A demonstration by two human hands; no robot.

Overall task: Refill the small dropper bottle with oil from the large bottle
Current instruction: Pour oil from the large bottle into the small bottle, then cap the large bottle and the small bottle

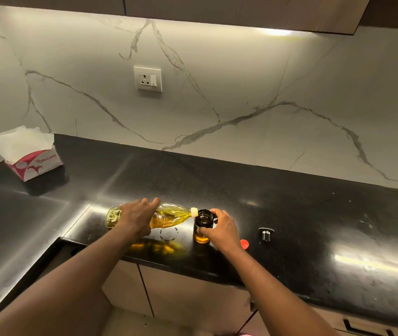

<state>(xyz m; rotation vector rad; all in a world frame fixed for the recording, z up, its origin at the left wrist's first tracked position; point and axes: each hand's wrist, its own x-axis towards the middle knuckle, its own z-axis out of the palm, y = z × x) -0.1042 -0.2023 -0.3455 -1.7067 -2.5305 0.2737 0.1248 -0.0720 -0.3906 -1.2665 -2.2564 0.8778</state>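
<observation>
The left hand [136,218] grips the tilted oil bottle [168,214], its mouth at the small bottle's rim. The right hand [219,226] holds that small bottle [202,226] upright on the bench [314,226].

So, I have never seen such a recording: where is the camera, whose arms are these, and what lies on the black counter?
There is no machine here. One camera sits on a person's head and looks down at their own arms. The left hand grips the large bottle of yellow oil, tipped so its mouth meets the small bottle, which the right hand holds upright on the counter. Beside it lie a red cap and a black dropper top. A tissue box stands far left.
</observation>
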